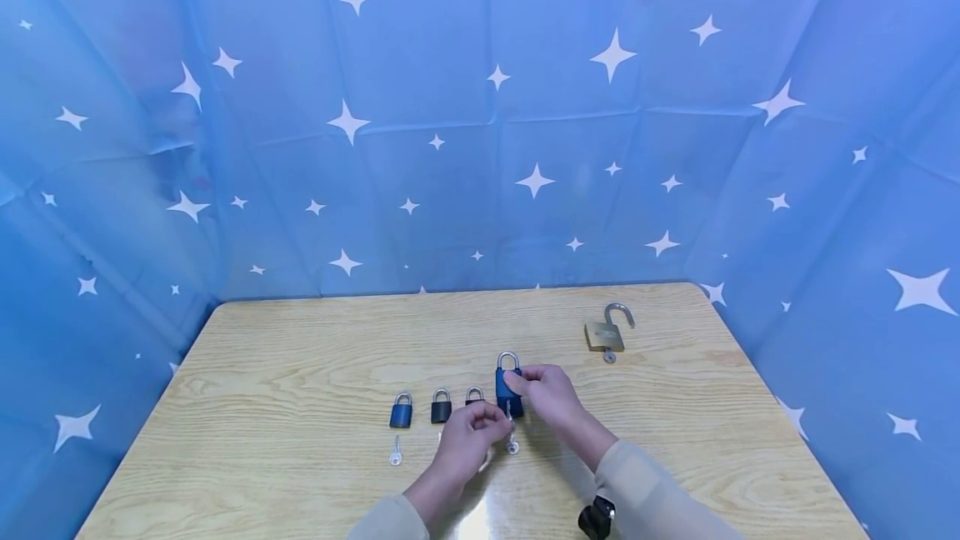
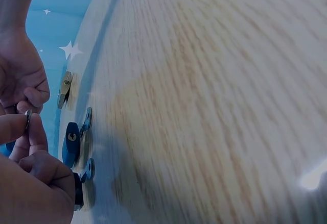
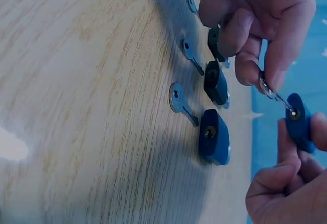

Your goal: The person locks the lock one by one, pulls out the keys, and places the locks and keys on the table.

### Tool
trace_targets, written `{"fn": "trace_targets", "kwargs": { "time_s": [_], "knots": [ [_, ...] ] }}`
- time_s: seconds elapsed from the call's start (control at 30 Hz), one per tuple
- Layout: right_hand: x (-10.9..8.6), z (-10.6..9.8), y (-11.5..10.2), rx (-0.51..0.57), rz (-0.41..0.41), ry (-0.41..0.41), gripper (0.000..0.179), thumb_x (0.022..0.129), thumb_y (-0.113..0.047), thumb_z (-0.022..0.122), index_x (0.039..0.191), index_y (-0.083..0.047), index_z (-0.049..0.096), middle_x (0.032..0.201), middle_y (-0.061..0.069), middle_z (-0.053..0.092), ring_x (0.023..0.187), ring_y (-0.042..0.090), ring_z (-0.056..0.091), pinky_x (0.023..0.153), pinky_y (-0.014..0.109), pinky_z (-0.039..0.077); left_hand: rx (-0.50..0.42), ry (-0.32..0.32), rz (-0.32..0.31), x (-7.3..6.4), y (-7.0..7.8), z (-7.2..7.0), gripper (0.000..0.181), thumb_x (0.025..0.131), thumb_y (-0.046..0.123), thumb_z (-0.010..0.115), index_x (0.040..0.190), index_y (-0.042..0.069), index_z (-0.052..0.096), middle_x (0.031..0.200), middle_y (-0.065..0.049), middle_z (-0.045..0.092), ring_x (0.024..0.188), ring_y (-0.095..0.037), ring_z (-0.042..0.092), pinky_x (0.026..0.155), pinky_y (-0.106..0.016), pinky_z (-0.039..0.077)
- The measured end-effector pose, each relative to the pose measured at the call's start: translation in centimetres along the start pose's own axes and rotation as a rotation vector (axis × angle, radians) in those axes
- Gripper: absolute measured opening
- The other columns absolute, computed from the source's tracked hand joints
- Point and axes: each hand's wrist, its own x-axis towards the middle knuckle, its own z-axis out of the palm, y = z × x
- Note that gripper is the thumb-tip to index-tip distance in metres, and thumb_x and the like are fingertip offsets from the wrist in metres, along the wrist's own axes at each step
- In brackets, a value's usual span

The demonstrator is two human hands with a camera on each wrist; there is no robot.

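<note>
My right hand (image 1: 551, 394) grips a blue padlock (image 3: 301, 132), raised off the table with its keyhole facing me and its shackle closed. My left hand (image 1: 468, 436) pinches a small silver key (image 3: 278, 98) between thumb and forefinger; its tip is at the keyhole in the right wrist view. Just below the held padlock, another blue padlock (image 3: 214, 140) rests on the table with a key (image 3: 177, 97) in front of it. Beside that is a black padlock (image 3: 216, 82) with its own key (image 3: 190, 53).
Farther left on the wooden table (image 1: 300, 373) are another black padlock (image 1: 441, 410) and a small blue padlock (image 1: 401, 413) with a key (image 1: 396, 452). At the back right lies a brass padlock (image 1: 603, 337), its shackle open and a key in it. A starry blue curtain (image 1: 450, 173) surrounds the table.
</note>
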Motion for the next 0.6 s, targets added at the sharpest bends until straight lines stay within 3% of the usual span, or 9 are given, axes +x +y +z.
{"fn": "trace_targets", "kwargs": {
  "time_s": [0.37, 0.5, 0.6],
  "knots": [
    [0.2, -0.3, 0.1, -0.03, -0.023, -0.005, 0.027, 0.093, -0.032, 0.064, 0.1, -0.007, 0.073, 0.102, 0.006, 0.07, 0.108, 0.023, 0.058, 0.094, 0.044, 0.042, 0.045, -0.027, 0.012, -0.1, -0.3, -0.2, 0.015, 0.085, 0.019, 0.072, 0.094, 0.007, 0.069, 0.08, 0.003, 0.066, 0.073, -0.012, 0.055, 0.066, -0.024, 0.043],
    [0.3, -0.8, 0.3, -0.062, -0.026, -0.005, 0.028, 0.094, -0.03, 0.063, 0.104, -0.006, 0.072, 0.11, 0.008, 0.07, 0.114, 0.027, 0.058, 0.1, 0.051, 0.042, 0.046, -0.029, 0.013, -0.3, -0.1, 0.0, 0.015, 0.085, 0.019, 0.073, 0.093, 0.007, 0.069, 0.078, 0.002, 0.066, 0.069, -0.013, 0.054, 0.058, -0.021, 0.042],
    [0.4, -1.3, 0.3, -0.085, -0.012, 0.002, 0.026, 0.095, -0.029, 0.062, 0.103, -0.006, 0.072, 0.113, 0.009, 0.068, 0.113, 0.026, 0.058, 0.097, 0.048, 0.044, 0.036, -0.04, 0.02, -0.4, 0.0, 0.3, 0.014, 0.085, 0.018, 0.073, 0.092, 0.006, 0.069, 0.077, -0.003, 0.068, 0.061, -0.011, 0.051, 0.051, -0.019, 0.039]
  ]
}}
